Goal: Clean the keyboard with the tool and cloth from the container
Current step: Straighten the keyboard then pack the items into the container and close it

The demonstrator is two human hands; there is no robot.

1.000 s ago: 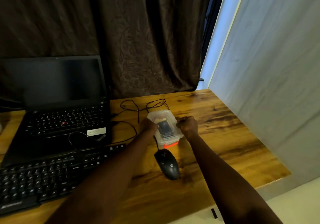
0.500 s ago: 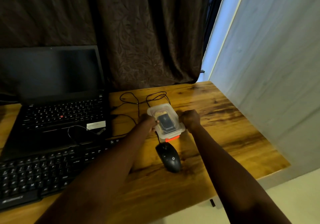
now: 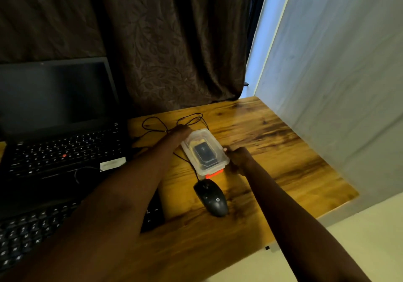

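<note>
The left hand (image 3: 180, 131) has slid to the far corner of the container (image 3: 204, 139) (clear, just beyond the mouse (image 3: 212, 199)); I cannot tell how its fingers lie. The right hand (image 3: 238, 158) grips the container's right edge with curled fingers.

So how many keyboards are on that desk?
2. One is built into the open laptop at the back left. The other is a separate black keyboard lying in front of it at the near left, partly covered by the person's left arm. No others show.
</note>
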